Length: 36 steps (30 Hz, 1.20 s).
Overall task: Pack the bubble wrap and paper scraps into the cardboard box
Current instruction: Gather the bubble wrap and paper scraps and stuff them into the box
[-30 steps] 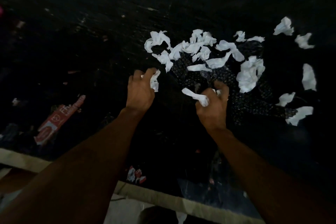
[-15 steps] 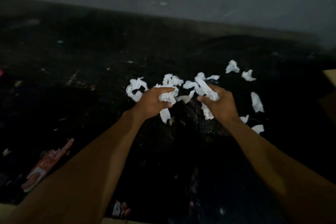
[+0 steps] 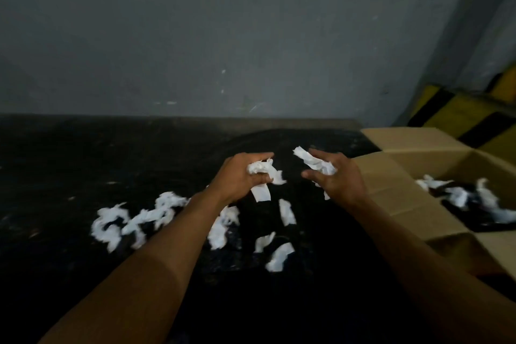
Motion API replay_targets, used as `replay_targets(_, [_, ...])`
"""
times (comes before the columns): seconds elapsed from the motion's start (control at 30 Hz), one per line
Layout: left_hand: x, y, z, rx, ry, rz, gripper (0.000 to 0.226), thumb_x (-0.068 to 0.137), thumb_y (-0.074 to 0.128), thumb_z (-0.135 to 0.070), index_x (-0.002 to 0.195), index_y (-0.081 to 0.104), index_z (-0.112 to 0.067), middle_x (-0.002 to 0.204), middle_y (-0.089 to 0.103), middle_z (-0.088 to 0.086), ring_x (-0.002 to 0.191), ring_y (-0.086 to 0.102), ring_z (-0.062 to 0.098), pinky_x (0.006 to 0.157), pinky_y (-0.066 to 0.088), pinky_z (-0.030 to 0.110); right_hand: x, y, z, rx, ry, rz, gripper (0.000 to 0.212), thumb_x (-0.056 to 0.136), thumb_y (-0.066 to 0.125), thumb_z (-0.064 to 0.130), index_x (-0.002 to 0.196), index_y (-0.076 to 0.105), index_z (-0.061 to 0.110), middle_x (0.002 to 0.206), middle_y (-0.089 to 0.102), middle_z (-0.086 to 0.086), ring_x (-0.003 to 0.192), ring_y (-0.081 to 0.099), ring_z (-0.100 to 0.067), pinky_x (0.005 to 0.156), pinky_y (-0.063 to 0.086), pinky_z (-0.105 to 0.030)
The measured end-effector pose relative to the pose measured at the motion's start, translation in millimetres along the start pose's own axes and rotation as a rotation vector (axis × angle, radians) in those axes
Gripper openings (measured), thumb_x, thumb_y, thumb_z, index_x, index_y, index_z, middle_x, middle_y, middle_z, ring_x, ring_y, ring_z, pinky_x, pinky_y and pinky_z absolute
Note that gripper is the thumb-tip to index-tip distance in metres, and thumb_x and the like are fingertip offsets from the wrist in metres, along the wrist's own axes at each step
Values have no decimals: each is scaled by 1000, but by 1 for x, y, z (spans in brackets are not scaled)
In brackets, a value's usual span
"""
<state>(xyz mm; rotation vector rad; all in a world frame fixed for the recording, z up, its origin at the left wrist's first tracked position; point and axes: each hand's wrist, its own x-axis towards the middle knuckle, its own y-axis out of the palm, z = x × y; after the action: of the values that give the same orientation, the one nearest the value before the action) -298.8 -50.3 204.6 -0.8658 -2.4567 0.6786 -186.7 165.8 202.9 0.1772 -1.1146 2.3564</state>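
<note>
My left fingers [image 3: 257,156] are curled round a crumpled paper wad [image 3: 261,169], with the thumb closing under it. One flat tail of the wad hangs straight down below my left hand [image 3: 237,179]. My right fingers [image 3: 321,154] and thumb pinch a paper strip [image 3: 312,162]. Its long axis slants from a free end up and to the left, down and rightward into my right hand [image 3: 340,180]. Both hands are raised above the dark surface [image 3: 83,162], near each other but apart. The right one is just beside the near flap of the cardboard box [image 3: 391,176].

The box stands open on my right. White scraps inside it [image 3: 458,194] lie on something dark that I cannot make out. Below my hands, loose paper scraps [image 3: 156,215] lie scattered over the surface in a blurred cluster to the left. One narrow scrap [image 3: 286,211] lies lengthwise, pointing away from me. A grey wall [image 3: 251,36] rises behind.
</note>
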Motion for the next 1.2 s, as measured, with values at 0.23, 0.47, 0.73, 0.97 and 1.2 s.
replay_targets(0.23, [58, 122, -109, -18, 73, -40, 57, 77, 77, -20, 129, 58, -36, 124, 64, -7, 109, 59, 7, 90, 43, 16, -3, -146, -88, -67, -21, -103, 56, 75, 78, 42, 128, 61, 32, 119, 62, -2, 100, 52, -9, 79, 37, -18])
replay_targets(0.47, [121, 207, -179, -81, 125, -11, 53, 81, 74, -18, 131, 58, -26, 125, 62, -8, 109, 56, 3, 79, 37, 2, 4, -236, -165, -100, 40, -168, 55, 76, 76, 44, 126, 63, 25, 122, 64, 0, 111, 58, -17, 93, 44, -28])
replay_targets(0.73, [189, 280, -214, -46, 200, 96, 54, 79, 76, -19, 131, 59, -22, 128, 62, -1, 117, 56, 13, 91, 38, 16, 6, -282, -227, -13, 181, -265, 55, 74, 79, 39, 125, 62, 25, 117, 69, -4, 93, 69, -17, 78, 59, -40])
replay_targets(0.97, [221, 339, -213, -23, 136, 19, 54, 80, 75, -23, 131, 58, -22, 130, 61, 0, 119, 55, 16, 98, 40, 24, 37, -306, -287, 7, 231, -230, 52, 76, 79, 33, 124, 62, 21, 122, 65, -5, 85, 69, -19, 67, 60, -36])
replay_targets(1.2, [243, 396, -189, 51, -97, -126, 52, 81, 74, -26, 130, 58, -28, 123, 62, 8, 111, 59, 22, 98, 48, 37, 81, -301, -349, -32, 105, -66, 42, 79, 78, 32, 116, 68, 15, 99, 64, 7, 81, 62, -9, 65, 49, -19])
